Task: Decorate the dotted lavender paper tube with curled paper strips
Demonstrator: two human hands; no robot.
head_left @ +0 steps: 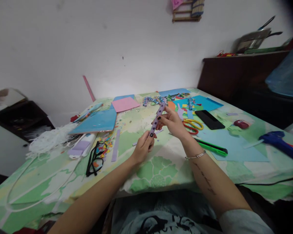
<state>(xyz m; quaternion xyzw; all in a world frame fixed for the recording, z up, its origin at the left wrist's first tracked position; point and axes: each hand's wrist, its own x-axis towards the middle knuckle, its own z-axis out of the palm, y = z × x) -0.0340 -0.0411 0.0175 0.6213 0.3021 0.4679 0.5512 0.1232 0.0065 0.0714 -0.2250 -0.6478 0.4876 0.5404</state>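
A narrow purple strip with dark dots (pixel 158 119) is held up at a slant above the table, its top end leaning right. My left hand (pixel 144 146) pinches its lower end between thumb and fingers. Higher up, my right hand (pixel 172 122) has closed fingers on the strip's upper part. Red and yellow scissors (pixel 194 124) lie just right of my right hand, with a green cutter (pixel 212 147) beside the wrist. A plain purple strip (pixel 115 145) rests on the tablecloth left of my left hand.
Black glasses (pixel 95 159), blue sheets (pixel 97 121) and white string (pixel 48 139) lie left. A pink sheet (pixel 125 104) is at the back. To the right are a phone (pixel 210 119), a light blue sheet (pixel 239 146) and a blue glue gun (pixel 280 143).
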